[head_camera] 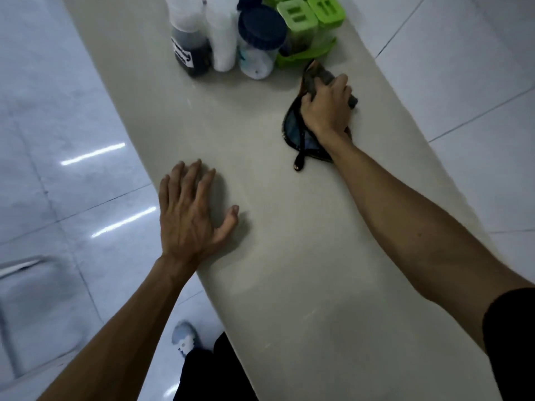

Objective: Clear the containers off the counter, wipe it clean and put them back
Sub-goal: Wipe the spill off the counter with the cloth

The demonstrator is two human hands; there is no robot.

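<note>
1. Nearest the camera, the person's forearms reached out over the pale counter (289,256); a shoe (183,338) showed on the tiled floor below.
2. Right hand (325,108) was closed down on a dark cloth (301,134), fingers curled over its bunched top, pressing it flat to the counter at the right side.
3. Left hand (191,212) lay open, fingers spread, palm on the bare counter near its left edge, gripping nothing; looked like bracing.
4. Containers (254,44) stood clustered at the far end, still on the counter: dark labelled bottle (192,53), white bottle (221,39), blue-lidded jar (259,47), green-lidded boxes (311,21) in a green holder.
5. Cloth's far tip sat just beside the green holder, not clearly touching.
6. Judgement: step was wiping the cleared near stretch; the far end under the containers likely not done yet.
7. To do it well: keep the palm flat, use overlapping strokes edge to edge, stop short of the jars so none tip, keep the trailing cloth loop (298,164) from snagging.
</note>
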